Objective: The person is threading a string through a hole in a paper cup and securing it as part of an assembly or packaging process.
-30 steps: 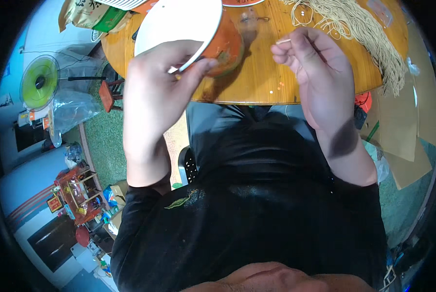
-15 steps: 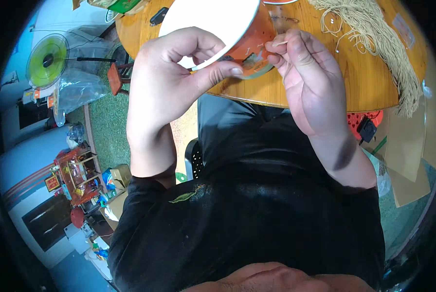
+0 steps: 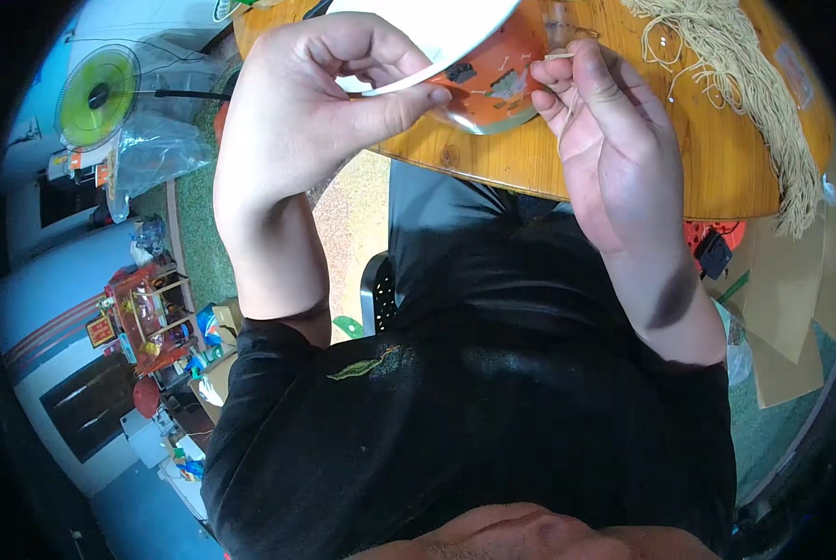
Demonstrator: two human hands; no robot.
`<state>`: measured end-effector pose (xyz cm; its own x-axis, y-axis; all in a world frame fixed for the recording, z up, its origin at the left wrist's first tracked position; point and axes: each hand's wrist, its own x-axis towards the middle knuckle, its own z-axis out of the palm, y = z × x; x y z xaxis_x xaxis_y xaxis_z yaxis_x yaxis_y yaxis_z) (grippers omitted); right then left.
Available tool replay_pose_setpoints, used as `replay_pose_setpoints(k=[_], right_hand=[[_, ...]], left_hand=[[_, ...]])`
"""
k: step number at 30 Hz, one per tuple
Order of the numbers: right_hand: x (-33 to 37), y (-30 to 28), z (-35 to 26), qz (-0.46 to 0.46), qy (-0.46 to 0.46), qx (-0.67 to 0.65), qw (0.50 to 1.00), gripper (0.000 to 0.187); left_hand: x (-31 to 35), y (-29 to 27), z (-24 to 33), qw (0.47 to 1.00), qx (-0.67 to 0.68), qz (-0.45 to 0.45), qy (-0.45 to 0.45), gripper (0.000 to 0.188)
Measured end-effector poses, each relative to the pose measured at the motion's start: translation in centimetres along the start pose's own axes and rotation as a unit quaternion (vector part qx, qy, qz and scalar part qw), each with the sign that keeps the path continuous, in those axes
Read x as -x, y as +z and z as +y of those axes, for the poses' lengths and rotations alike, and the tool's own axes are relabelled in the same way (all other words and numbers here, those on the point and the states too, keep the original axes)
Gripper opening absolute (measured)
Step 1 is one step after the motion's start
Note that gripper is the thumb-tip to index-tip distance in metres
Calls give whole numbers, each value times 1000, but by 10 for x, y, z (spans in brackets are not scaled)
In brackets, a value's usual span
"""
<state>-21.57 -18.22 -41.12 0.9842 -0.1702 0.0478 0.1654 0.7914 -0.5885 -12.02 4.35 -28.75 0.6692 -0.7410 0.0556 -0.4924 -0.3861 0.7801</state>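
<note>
A tub (image 3: 507, 65), white inside and orange with printed pictures outside, is tilted at the near edge of the table. My left hand (image 3: 311, 107) is closed on its rim, thumb on the outer wall and fingers inside. Just right of the tub, my right hand (image 3: 619, 140) is raised, thumb and forefinger pinched on a thin beige string (image 3: 567, 117) that runs down across the palm. A thick bundle of beige strings (image 3: 740, 93) lies at the right of the table, loose strands straying toward my right hand.
The round wooden table (image 3: 707, 173) has its near edge over my lap. Small white bits (image 3: 663, 42) lie by the loose strands. A black chair part (image 3: 378, 289) is at my left side, a green fan (image 3: 98, 98) farther left. Cardboard sheets (image 3: 782, 327) stand at the right.
My left hand has shifted left and up in the picture. My right hand has moved slightly right, still pinching the string. The whole view has also shifted a little.
</note>
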Motion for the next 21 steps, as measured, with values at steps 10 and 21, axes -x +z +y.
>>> replay_pose_setpoints(k=[10,21], right_hand=[[8,3,11,2,-36,-36,999,18],[5,-17,19,23,-44,-23,999,19]], left_hand=[[-5,9,-5,997,-22,-61,47,16],[-10,36,4,974,-183,-23,131,29]])
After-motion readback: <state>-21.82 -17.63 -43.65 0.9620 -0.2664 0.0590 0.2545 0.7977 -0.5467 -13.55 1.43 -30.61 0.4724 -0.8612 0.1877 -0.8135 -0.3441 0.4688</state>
